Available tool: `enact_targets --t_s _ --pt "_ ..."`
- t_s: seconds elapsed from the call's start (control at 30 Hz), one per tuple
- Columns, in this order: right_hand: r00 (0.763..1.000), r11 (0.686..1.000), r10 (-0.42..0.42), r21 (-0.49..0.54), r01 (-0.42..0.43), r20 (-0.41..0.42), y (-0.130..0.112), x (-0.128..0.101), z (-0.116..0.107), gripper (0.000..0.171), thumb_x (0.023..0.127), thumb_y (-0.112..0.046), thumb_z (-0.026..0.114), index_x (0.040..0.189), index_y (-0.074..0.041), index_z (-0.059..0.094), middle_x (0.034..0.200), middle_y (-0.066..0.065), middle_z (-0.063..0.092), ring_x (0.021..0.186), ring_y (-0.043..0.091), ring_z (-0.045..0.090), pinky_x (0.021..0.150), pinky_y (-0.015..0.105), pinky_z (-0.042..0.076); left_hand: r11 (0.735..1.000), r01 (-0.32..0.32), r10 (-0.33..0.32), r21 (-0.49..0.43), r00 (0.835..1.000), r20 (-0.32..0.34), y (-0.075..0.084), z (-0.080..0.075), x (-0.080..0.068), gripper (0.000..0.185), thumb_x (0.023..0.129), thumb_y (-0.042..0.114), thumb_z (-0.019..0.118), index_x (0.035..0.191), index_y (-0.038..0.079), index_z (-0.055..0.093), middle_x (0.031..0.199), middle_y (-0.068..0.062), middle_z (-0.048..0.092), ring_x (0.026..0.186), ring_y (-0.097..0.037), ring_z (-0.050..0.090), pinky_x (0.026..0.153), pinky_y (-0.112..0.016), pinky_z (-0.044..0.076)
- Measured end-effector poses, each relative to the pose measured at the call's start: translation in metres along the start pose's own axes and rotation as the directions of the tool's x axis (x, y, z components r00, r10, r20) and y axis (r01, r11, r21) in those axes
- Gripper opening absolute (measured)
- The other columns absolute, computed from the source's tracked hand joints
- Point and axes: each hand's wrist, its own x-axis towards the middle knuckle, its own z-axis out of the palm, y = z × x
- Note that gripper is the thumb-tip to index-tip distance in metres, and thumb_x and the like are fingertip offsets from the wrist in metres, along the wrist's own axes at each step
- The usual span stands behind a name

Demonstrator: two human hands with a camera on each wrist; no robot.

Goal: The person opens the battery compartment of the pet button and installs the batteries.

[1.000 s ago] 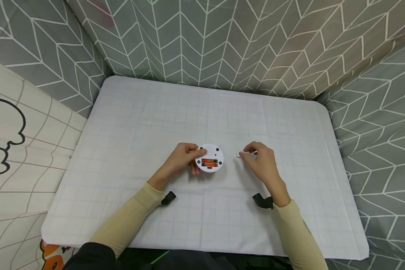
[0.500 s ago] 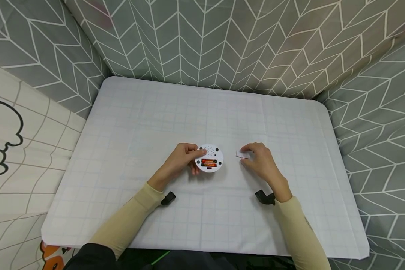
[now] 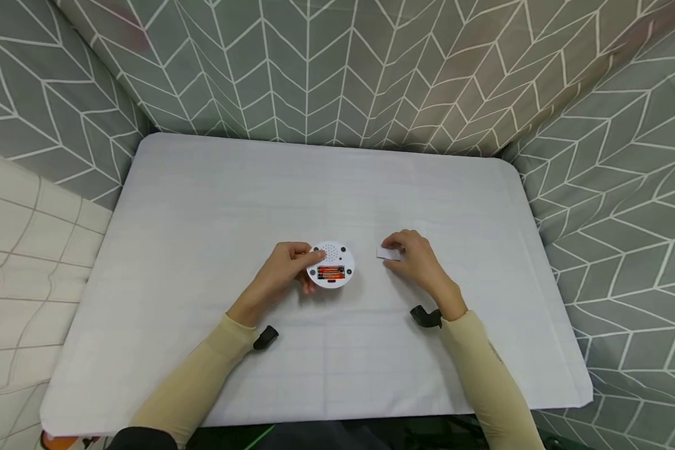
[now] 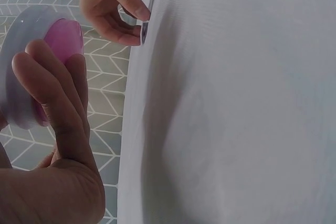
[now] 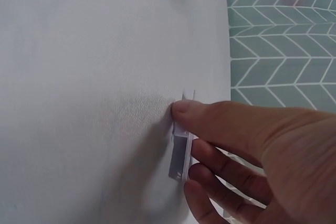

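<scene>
My left hand [image 3: 281, 269] grips a round white battery-powered device [image 3: 333, 251], thumb on top and fingers beneath. Its underside faces up, with a grid of small holes, dark feet and an uncovered compartment with batteries [image 3: 330, 272] side by side. In the left wrist view, the other face shows a pink part [image 4: 65, 38] behind the fingers. To the right, my right hand [image 3: 419, 259] pinches a small white battery cover [image 3: 388, 254] between thumb and fingers, close over the table. The right wrist view shows the hollow inner side of the cover [image 5: 180, 156].
A white cloth covers the table [image 3: 247, 187], with a patterned grey curtain [image 3: 326, 75] behind it and on the right. A black wrist-camera mount [image 3: 266, 337] sticks out at the left wrist, another mount [image 3: 425, 316] at the right.
The right fingers have spread from a tight pinch to a wider hold on the cover's edges, showing more of it. The left hand keeps its grip. The head view has shifted.
</scene>
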Motion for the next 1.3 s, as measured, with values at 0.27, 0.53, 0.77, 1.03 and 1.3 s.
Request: enact_targets --t_s 0.27,0.53,0.77,1.03,1.3 --pt "0.999 0.999 -0.033 -0.001 0.033 -0.006 -0.004 0.004 0.005 0.034 0.082 -0.005 0.089 0.112 -0.001 0.075 0.106 0.012 0.072 0.103 0.030 0.064 0.092 0.045 0.058 1.000 -0.006 0.007 0.006 1.000 -0.010 -0.003 -0.005 -0.006 0.035 0.101 0.029 0.073 0.094 -0.005 0.067 0.075 -0.015 0.074 0.047 -0.021 0.063 0.047 -0.030 0.056" --pt "0.993 0.991 -0.097 0.084 0.103 -0.067 -0.012 -0.004 -0.004 0.033 0.081 -0.006 0.089 0.112 -0.006 0.075 0.106 0.007 0.071 0.100 0.024 0.066 0.093 0.043 0.060 1.000 -0.002 0.002 -0.016 1.000 0.000 -0.002 0.000 -0.003 0.033 0.100 0.026 0.073 0.093 -0.005 0.068 0.073 -0.014 0.074 0.047 -0.020 0.062 0.046 -0.028 0.054" --pt "0.979 0.968 -0.159 0.176 0.179 -0.124 -0.030 -0.008 -0.011 0.036 0.081 -0.006 0.088 0.113 -0.016 0.075 0.108 -0.004 0.071 0.102 0.015 0.067 0.095 0.039 0.059 1.000 -0.011 0.011 -0.019 1.000 0.001 0.001 0.001 -0.003 0.033 0.100 0.026 0.073 0.092 -0.005 0.067 0.072 -0.014 0.073 0.047 -0.020 0.063 0.045 -0.027 0.053" --pt "0.963 0.941 -0.245 0.212 0.265 -0.115 -0.057 -0.015 -0.016 0.036 0.084 -0.012 0.089 0.116 -0.022 0.075 0.110 -0.012 0.068 0.103 0.008 0.064 0.094 0.046 0.058 1.000 -0.011 0.011 -0.013 1.000 -0.003 0.001 0.001 -0.002 0.033 0.100 0.026 0.073 0.093 -0.005 0.068 0.073 -0.015 0.073 0.047 -0.020 0.063 0.045 -0.027 0.053" --pt "0.944 0.911 -0.308 0.248 0.328 -0.118 -0.073 -0.018 -0.014 0.036 0.084 -0.012 0.090 0.114 -0.023 0.076 0.109 -0.011 0.069 0.100 0.008 0.064 0.091 0.030 0.056 1.000 -0.014 0.014 -0.006 1.000 -0.002 0.002 0.000 -0.002 0.033 0.101 0.027 0.073 0.092 -0.005 0.068 0.070 -0.014 0.072 0.047 -0.021 0.063 0.045 -0.028 0.054"
